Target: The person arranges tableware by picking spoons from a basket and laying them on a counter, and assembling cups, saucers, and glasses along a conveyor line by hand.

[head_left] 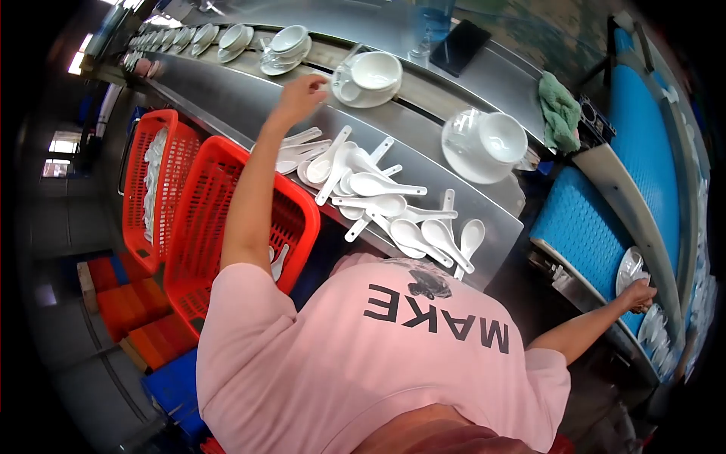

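Observation:
My left hand [302, 97] reaches over the steel counter, thumb and fingers apart and holding nothing. Just right of it a white bowl on a plate [367, 79] stands on the line. Below lies a loose pile of white spoons [372, 184]. At the far right, my right hand [640, 296] is closed above the blue conveyor belt [578, 227], against the lower edge of a white dish [631, 268]; what its fingers grip is too small to tell. Another bowl on a plate [484, 144] stands at the counter's right end.
Red baskets [198, 284] [130, 193] stand left of the counter. More bowl sets [286, 50] run to the back left. A dark phone [460, 47] and green cloth [558, 113] lie along the back. Wrapped tableware [656, 337] is at lower right.

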`<state>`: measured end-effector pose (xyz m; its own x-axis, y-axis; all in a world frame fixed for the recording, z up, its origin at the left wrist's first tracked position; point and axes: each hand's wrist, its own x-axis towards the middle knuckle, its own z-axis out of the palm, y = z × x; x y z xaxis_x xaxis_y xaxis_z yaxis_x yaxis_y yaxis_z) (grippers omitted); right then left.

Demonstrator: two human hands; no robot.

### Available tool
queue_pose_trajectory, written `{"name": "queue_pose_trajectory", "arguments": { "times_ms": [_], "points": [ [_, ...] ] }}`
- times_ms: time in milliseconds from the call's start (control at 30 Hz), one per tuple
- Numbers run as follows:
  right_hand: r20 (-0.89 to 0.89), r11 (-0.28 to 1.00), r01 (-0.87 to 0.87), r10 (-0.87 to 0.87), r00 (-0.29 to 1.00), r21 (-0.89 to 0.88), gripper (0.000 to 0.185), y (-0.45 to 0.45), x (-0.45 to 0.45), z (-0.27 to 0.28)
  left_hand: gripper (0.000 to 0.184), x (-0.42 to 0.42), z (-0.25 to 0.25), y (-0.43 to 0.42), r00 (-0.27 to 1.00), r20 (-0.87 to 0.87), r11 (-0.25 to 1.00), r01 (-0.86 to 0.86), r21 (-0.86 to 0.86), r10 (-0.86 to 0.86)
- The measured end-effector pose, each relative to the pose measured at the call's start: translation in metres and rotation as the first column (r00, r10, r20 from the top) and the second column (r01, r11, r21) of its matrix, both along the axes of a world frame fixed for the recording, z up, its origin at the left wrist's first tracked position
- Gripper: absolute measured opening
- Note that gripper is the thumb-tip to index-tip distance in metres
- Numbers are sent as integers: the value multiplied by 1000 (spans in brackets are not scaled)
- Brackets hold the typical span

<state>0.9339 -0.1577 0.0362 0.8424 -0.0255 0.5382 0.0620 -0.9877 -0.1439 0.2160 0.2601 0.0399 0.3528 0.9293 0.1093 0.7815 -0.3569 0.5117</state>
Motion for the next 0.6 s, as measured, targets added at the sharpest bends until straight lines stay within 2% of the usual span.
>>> {"name": "queue_pose_trajectory", "arguments": {
  "times_ms": [33, 67, 100, 133, 167, 200, 233, 267, 300, 333, 367, 400, 467, 533, 567, 600],
  "points": [
    [-129, 992, 126, -124, 984, 7, 45, -11, 14, -4, 27, -14, 4, -4, 1000, 5, 1000, 31, -8, -31],
    [-254, 998, 41, -54, 966, -57, 51, -49, 84, -36, 29, -29, 7, -9, 997, 18, 997, 79, -18, -79],
    [-459, 990, -30, 92, 884, 139, 58, -67, 115, -47, 30, -35, 23, -19, 976, -170, 990, 127, -63, -136],
    [-377, 936, -323, 252, 891, -138, 61, -97, 172, -84, 25, -60, 7, -16, 934, -307, 983, 179, -33, -180],
    [-247, 797, -515, 455, 856, -316, 57, -100, 165, -85, 20, -57, 19, -26, 890, -386, 970, 205, -134, -242],
    [-122, 801, -415, 508, 853, 433, 52, -61, 97, -49, 17, -63, 18, -33, 903, -359, 968, 189, -167, -238],
    [-144, 875, -474, 484, 863, 103, 38, -72, 115, -59, 17, -64, 23, -41, 908, -338, 958, 178, -224, -248],
    [-367, 939, -308, 345, 864, 156, 51, -70, 119, -45, 16, -73, 15, -43, 900, -375, 963, 141, -230, -221],
    [-396, 925, -85, 240, 887, 371, 64, -66, 107, -38, 16, -76, 16, -51, 907, -350, 957, 155, -245, -236],
    [-295, 942, 6, 99, 950, 335, 62, -52, 74, -28, 18, -73, 17, -59, 938, -294, 965, 115, -234, -183],
    [-522, 819, 99, 262, 812, 565, 59, -46, 52, -11, 20, -66, 21, -64, 949, -279, 963, 71, -260, -145],
    [-555, 611, 199, 473, 684, 766, 54, -42, 42, -2, 20, -61, 22, -65, 956, -264, 960, 50, -276, -125],
    [-572, 658, 135, 511, 642, 741, 56, -53, 52, -8, 20, -61, 25, -68, 968, -244, 953, -17, -302, -59],
    [-515, 741, -58, 517, 684, 668, 61, -55, 46, -12, 21, -62, 25, -67, 969, -237, 957, -2, -290, -70],
    [-540, 827, -127, 466, 700, 548, 70, -55, 40, -10, 21, -62, 24, -67, 969, -236, 959, -1, -285, -69],
    [-493, 815, -145, 470, 732, 561, 68, -63, 51, -26, 21, -65, 21, -65, 962, -249, 969, 47, -242, -109]
  ]
}}
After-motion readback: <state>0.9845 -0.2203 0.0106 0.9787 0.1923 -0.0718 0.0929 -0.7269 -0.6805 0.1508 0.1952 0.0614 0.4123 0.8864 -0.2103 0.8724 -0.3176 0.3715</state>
